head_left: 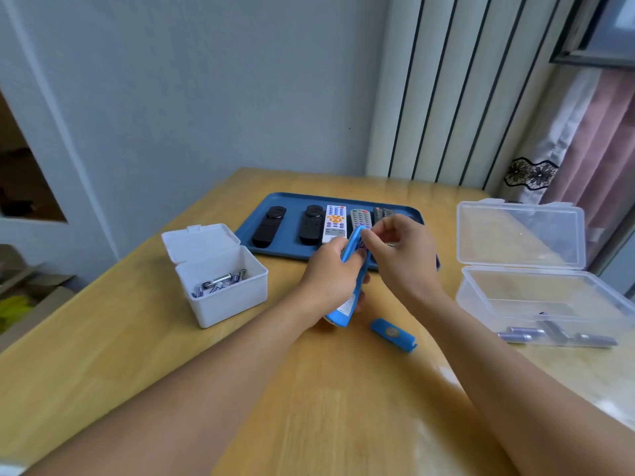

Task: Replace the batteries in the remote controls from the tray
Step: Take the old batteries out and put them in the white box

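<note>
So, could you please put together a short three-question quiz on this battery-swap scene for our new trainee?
1. True or false: the blue battery cover lies on the wooden table, detached from the blue remote.
2. Which hand grips the blue remote's body? A) left hand B) right hand C) neither
3. Fill in: the white box left of the blue tray holds loose ____.

Key:
1. True.
2. A; the right hand's fingers work at the remote's upper end.
3. batteries; a few more lie in the clear box at right.
</note>
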Motion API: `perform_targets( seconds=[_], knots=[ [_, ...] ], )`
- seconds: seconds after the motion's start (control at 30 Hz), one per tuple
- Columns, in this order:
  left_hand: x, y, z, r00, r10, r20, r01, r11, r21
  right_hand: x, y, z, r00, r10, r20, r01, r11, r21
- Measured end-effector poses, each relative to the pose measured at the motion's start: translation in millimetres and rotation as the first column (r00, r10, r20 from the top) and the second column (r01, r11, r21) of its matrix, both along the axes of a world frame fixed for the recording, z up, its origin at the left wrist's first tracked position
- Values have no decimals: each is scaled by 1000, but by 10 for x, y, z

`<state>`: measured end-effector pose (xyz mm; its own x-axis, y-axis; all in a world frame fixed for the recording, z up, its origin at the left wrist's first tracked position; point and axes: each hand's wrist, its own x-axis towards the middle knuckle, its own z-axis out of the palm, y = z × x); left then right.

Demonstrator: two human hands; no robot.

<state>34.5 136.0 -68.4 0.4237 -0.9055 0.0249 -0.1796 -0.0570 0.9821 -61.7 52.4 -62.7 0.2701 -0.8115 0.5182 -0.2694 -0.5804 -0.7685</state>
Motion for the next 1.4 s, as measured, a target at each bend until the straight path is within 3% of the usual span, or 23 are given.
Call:
perform_targets(
  seconds=[0.23, 0.3, 0.4, 0.47, 0.53, 0.6, 0.63, 0.73, 0.8, 0.83, 0.9, 0.97, 1.07, 1.17, 1.4],
  knots=[
    [106, 51, -118, 970, 66, -236, -83, 994, -63, 199, 32, 236, 992, 96, 79, -103, 991, 81],
    [161, 70, -50, 953, 58, -299, -65, 998, -16, 373, 168, 420, 968, 241, 70, -247, 964, 100],
    [197, 186, 41, 965, 58, -257, -46, 998, 52, 786, 502, 584, 846, 513, -141, -486, 853, 189],
    [220, 267, 53, 942, 91, -322, -70, 995, 75, 1050, 662, 580, 765, 564, -313, -541, 825, 165],
    [257, 310, 27, 937, 116, -330, -70, 986, 149, 1231, 724, 534, 710, 537, -455, -560, 823, 98],
    [264, 387, 35, 994, 44, 102, -68, 968, 242, 1324, 737, 477, 688, 500, -526, -565, 824, 44],
    [245, 421, 61, 974, 4, 228, -72, 954, 290, 1338, 737, 450, 683, 501, -532, -570, 820, 40],
    [304, 416, 5, 954, -17, 299, -78, 950, 303, 1346, 764, 419, 673, 505, -541, -580, 814, 39],
    [257, 398, 31, 981, 73, 179, -125, 946, 301, 1301, 770, 434, 673, 489, -555, -585, 811, 6],
    [251, 346, 21, 994, 110, 23, -112, 957, 268, 1259, 766, 464, 690, 462, -557, -581, 813, -45],
    [210, 259, 36, 898, 125, -422, -56, 984, 171, 1075, 671, 544, 771, 370, -519, -532, 821, -206],
    [198, 218, 54, 906, 75, -417, -52, 996, 66, 780, 483, 614, 845, 273, -459, -438, 846, -305],
    [190, 150, 41, 861, 12, -509, -15, 1000, -2, 234, 121, 565, 898, 98, -429, -251, 915, -316],
    [169, 115, -1, 896, -34, -443, 19, 999, -38, -151, -50, 314, 918, 0, -397, -132, 943, -307],
    [131, 105, -55, 933, -148, -329, 114, 986, -118, -356, -50, 69, 940, 80, -332, -201, 916, -347]
  ],
)
